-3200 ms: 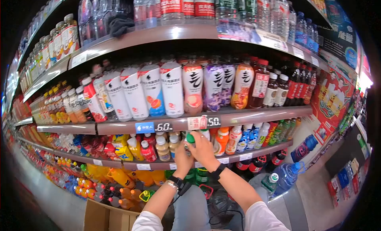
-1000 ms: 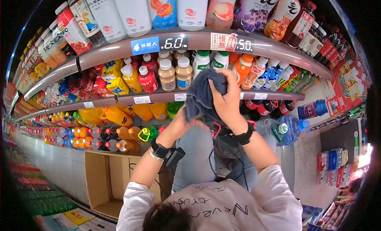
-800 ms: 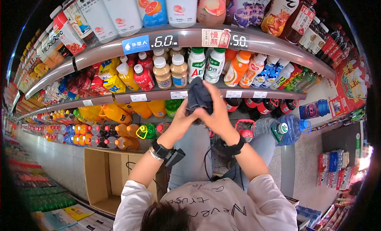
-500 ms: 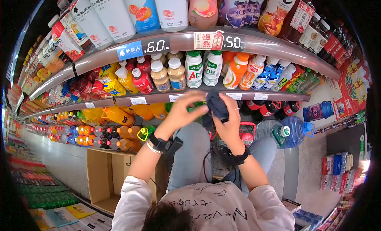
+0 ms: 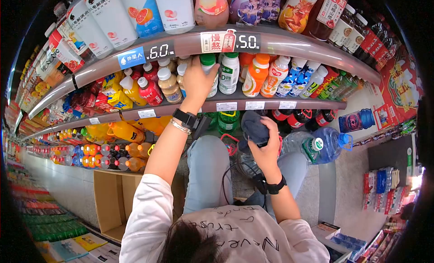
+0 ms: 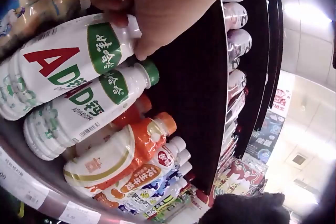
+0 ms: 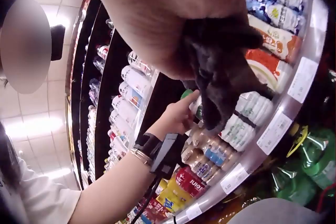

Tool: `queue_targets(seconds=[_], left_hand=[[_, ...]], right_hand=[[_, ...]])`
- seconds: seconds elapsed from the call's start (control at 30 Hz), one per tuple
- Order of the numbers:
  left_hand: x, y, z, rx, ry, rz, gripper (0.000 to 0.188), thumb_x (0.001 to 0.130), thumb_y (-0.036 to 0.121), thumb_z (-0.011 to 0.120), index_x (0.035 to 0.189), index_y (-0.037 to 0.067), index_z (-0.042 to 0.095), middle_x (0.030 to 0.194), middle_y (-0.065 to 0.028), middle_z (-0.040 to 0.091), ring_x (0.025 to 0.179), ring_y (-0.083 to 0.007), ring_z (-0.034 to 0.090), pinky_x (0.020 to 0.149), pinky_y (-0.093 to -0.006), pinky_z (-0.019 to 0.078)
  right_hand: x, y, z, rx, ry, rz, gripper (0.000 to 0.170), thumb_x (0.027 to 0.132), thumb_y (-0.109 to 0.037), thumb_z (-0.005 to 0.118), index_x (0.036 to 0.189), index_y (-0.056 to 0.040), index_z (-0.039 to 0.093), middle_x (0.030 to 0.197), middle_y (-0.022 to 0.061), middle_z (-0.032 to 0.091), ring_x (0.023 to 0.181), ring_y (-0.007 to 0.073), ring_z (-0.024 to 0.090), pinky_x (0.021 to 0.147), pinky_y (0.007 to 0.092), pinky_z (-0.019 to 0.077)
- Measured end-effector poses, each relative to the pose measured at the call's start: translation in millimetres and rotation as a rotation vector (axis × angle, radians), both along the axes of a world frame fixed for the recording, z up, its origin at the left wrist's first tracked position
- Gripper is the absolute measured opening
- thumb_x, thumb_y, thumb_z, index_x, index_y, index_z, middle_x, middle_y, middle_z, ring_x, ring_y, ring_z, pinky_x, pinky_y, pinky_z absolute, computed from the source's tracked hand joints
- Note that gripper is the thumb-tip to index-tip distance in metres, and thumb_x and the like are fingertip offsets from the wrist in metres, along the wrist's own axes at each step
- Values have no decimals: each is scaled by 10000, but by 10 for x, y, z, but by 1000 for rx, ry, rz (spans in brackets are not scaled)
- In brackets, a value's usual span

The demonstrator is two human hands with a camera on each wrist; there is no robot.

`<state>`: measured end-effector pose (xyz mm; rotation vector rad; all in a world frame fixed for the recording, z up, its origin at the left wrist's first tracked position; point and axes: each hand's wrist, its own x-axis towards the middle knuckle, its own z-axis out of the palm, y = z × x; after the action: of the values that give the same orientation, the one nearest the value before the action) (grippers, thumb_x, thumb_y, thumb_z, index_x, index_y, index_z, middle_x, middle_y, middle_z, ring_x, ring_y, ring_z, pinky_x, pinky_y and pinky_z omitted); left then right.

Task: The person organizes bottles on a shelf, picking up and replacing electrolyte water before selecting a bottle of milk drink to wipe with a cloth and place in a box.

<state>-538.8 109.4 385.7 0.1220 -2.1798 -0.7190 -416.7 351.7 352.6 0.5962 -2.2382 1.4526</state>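
Dark cloth [image 5: 255, 128], left fingers [image 5: 195, 69] gripping bottle [image 6: 68, 65]

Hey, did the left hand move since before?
Yes: against the lower shelf edge, the left hand went up, away from the dark cloth, and now grips a white bottle above that edge.

In the left wrist view, the left hand [image 6: 152, 8], cut off at the top edge, covers the top of the AD-labelled bottle [image 6: 63, 61]. The dark cloth [image 7: 215, 71] hides the right hand's [image 7: 173, 19] fingertips from its wrist camera. The head view crops the tall bottles [image 5: 176, 12] and leaves the lower price tags [image 5: 226, 106] unreadably small.
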Motion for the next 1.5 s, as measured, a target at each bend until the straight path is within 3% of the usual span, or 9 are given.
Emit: queue_targets(seconds=[0.3,0.47,0.6,0.63,0.8,1.03,1.17,1.4,1.5], left_hand=[[475,13,44,96,184,-171,407,701,263,833,966,16,646,1050,-158,651,974,-354,587,843,-421,461],[773,93,238,651,113,-642,393,876,188,727,1118,43,453,1063,-82,654,916,-106,597,811,-270,490],[931,130,121,716,-187,-612,346,907,228,693,1081,36,465,977,-68,632,902,-116,591,799,-276,475],[908,147,26,512,-117,-562,350,908,234,692,1079,29,464,972,-62,629,859,-115,590,758,-262,469],[996,88,150,1005,-183,-675,294,972,189,591,1169,43,429,1005,-83,622,915,-163,624,771,-304,537],[1080,143,111,821,-208,-739,370,936,243,661,1148,38,437,1007,-69,599,868,-110,599,762,-268,502],[1201,137,149,1144,-218,-703,383,947,235,642,1190,38,422,1023,-83,605,917,-151,626,796,-292,523],[1253,10,306,1167,-218,-777,332,963,246,613,1159,45,436,1011,-94,624,932,-177,640,766,-313,551],[1320,92,130,951,-237,-744,343,963,269,613,1169,42,462,1088,-103,625,996,-181,617,868,-330,511]], right_hand=[[-41,-97,40,-12,44,40,591,655,37,700,1214,-43,528,1240,194,534,1158,374,529,994,423,415],[-268,-319,102,-76,147,37,549,710,17,692,1232,-43,533,1275,207,511,1174,375,516,1008,427,401],[-275,-494,291,-43,271,189,564,648,20,668,1197,-84,593,1315,173,504,1170,384,511,1008,442,404],[-259,-534,300,-3,311,252,568,634,19,665,1187,-91,599,1314,162,510,1149,383,516,995,447,412],[1,-441,-189,328,455,451,552,550,-16,679,1074,-186,653,1189,35,558,1085,352,491,949,463,452],[-95,-609,205,168,521,311,565,572,-16,674,1109,-191,668,1242,86,536,1115,390,489,953,493,452],[-49,-609,171,198,486,374,578,561,5,680,1109,-181,666,1254,78,535,1173,424,477,971,516,454],[64,-518,-113,111,366,475,646,548,49,639,1163,-146,622,1303,137,484,1196,453,472,991,521,441],[-73,-670,260,-12,309,404,594,582,47,598,1153,-115,631,1320,182,489,1184,422,500,1012,492,416]])
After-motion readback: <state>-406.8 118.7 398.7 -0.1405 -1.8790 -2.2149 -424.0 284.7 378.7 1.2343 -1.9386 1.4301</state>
